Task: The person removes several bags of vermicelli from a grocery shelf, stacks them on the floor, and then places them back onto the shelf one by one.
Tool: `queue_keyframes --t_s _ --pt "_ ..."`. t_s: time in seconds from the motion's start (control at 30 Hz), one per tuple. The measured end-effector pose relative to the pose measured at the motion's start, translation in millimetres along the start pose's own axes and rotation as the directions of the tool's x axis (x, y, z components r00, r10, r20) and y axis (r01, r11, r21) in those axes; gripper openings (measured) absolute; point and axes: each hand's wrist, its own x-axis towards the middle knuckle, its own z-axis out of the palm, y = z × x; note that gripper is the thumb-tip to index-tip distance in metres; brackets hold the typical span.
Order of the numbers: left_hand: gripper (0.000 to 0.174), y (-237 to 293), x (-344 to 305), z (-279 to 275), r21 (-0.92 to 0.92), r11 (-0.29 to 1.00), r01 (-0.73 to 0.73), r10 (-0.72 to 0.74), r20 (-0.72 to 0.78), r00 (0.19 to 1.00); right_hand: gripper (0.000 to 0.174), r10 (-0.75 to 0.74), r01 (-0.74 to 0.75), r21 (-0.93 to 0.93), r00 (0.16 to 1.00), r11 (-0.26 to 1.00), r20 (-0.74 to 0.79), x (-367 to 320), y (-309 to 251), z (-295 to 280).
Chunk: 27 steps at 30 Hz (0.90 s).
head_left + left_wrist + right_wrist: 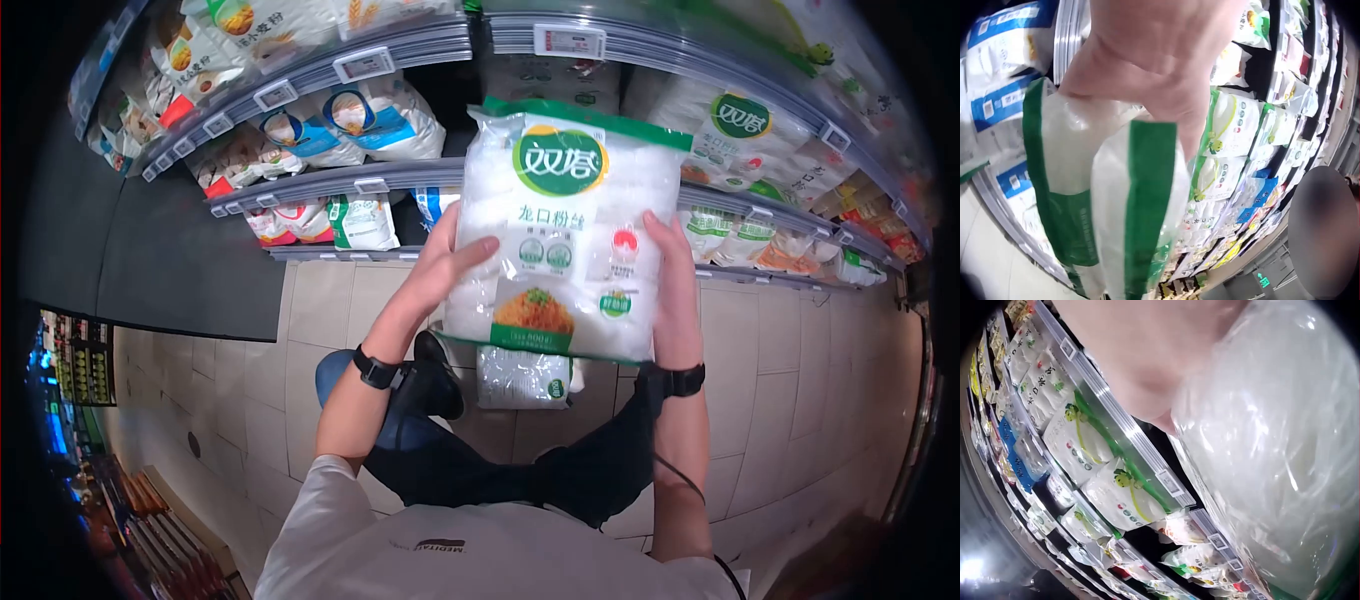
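A large clear bag of glass noodles (570, 215) with green top and bottom edges is held up in front of the shelves, its printed front toward the head camera. My left hand (447, 268) grips its left side, thumb on the front and the other fingers hidden behind. On the opposite side my right hand (676, 285) holds the edge, a fingertip or thumb showing on the front. The left wrist view shows green strips on the bag (1063, 169) below the hand. Shiny clear plastic of the bag (1279, 444) fills the right side of the right wrist view.
Another packed bag (525, 378) lies on the tiled floor (750, 420) between the legs. Shelves ahead carry flour bags (365, 120) at left and more noodle bags (740, 130) at right. A dark panel (190, 260) stands left. A person with a blurred head (1324, 231) appears behind.
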Motion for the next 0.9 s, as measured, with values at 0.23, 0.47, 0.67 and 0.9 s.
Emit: queue_keyframes --t_s 0.23,0.47,0.67,0.9 --pt "0.072 22.9 56.3 -37.3 -0.067 0.977 -0.203 0.2 -0.05 0.979 0.06 0.063 -0.04 -0.092 0.964 0.995 0.26 76.7 -20.0 42.1" --pt "0.064 -0.9 128.6 -56.2 0.049 0.905 -0.423 0.423 -0.002 0.906 0.056 -0.08 0.119 -0.168 0.972 0.979 0.223 131.6 -24.9 52.7" --pt "0.068 11.8 174.7 -66.9 -0.006 0.91 -0.416 0.415 -0.039 0.909 0.049 -0.24 0.252 -0.216 0.967 0.943 0.082 192.1 -12.1 45.0" --pt "0.057 11.6 219.6 -78.6 -0.053 0.932 -0.359 0.354 -0.088 0.931 0.044 -0.373 0.324 -0.377 0.926 0.868 -0.063 233.5 -17.2 63.9"
